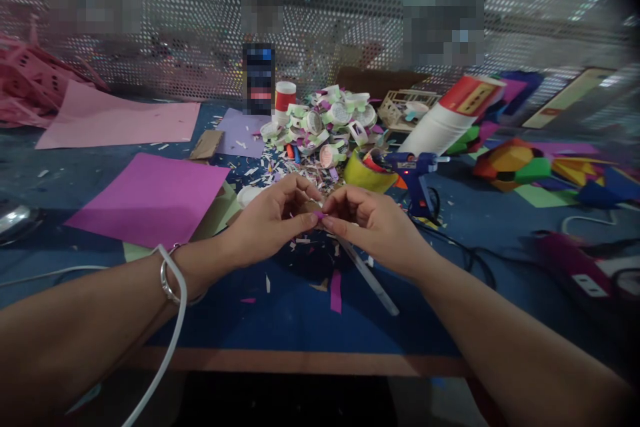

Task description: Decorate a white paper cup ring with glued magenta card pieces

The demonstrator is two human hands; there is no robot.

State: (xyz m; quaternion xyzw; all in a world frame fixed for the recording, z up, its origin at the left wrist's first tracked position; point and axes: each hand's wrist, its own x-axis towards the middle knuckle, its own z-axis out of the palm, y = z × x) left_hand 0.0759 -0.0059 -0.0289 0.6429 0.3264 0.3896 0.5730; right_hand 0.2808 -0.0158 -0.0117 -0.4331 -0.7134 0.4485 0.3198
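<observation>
Two bare hands meet above the dark blue counter (295,330), near its front edge: the fingers of the left hand (273,217) and the right hand (380,227) together pinch a tiny magenta paper piece (319,215), thumbs almost tip to tip, the other fingers curled. A shiny metal bangle (165,273) circles the left wrist, and a smooth white cable (173,327) crosses it. Below the hands, a slim translucent stick (377,287) lies aslant beside a flat, narrow magenta strip (336,291), among ragged paper snippets. To the left, a smooth magenta sheet (155,200) partly covers a pale green sheet (217,210). Beyond the hands rises a loose heap of small white and pale green pieces (320,123), some rounded, some looped. Right of it, a blue plastic glue gun (415,170) stands beside a curved yellow-green band (360,175); behind them leans a tapered stack of white and red cups (440,123). A perforated panel (190,67) runs along the back
</observation>
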